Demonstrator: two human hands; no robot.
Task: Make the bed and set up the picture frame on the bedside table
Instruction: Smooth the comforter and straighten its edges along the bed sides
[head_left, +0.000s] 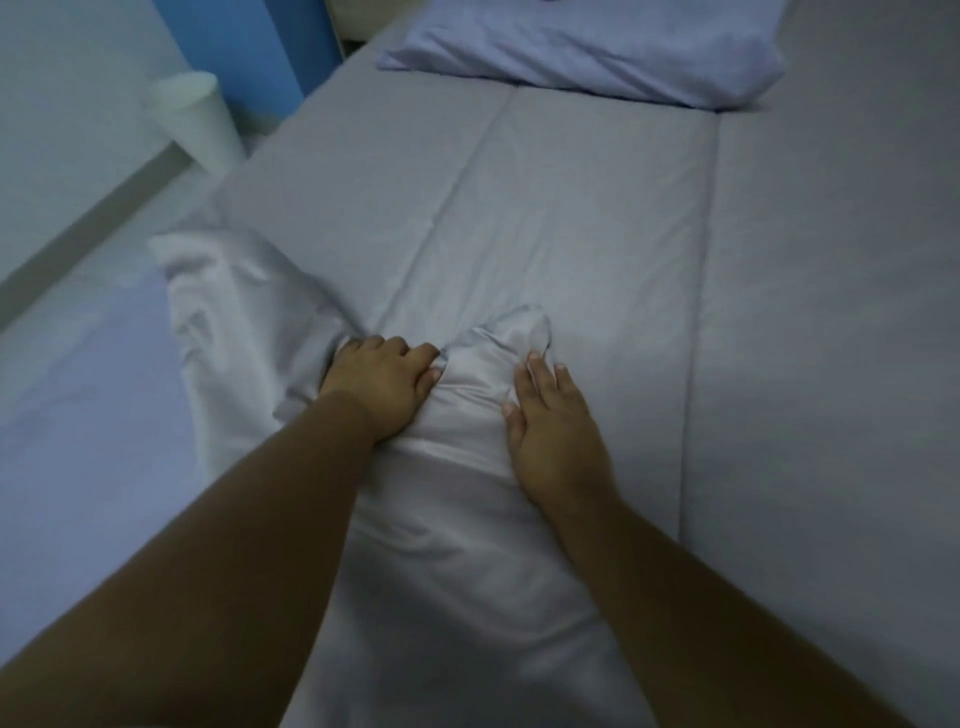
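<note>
Grey bed sheet (571, 218) stretched over the mattress, both hands on a bunch of pale fabric near the foot end.

Pale bunched fabric (467, 415), either a loose cover or a pillowcase, lies on the sheet between the two hands and runs back toward the camera between the forearms, with another crumpled part (228, 301) spilling off the bed's left edge. The left hand (382, 387) has its fingers (423, 358) curled down into the cloth, gripping a fold at its left side. The right hand (553, 426) lies flat with fingers (540, 371) spread and loosely extended, pressing the fabric's right side just below a raised puff of cloth. A lilac pillow (587, 52) rests at the head of the bed, well apart from the hands. A white tapered bin or lampshade (195, 119) stands on the floor beside the bed.
</note>
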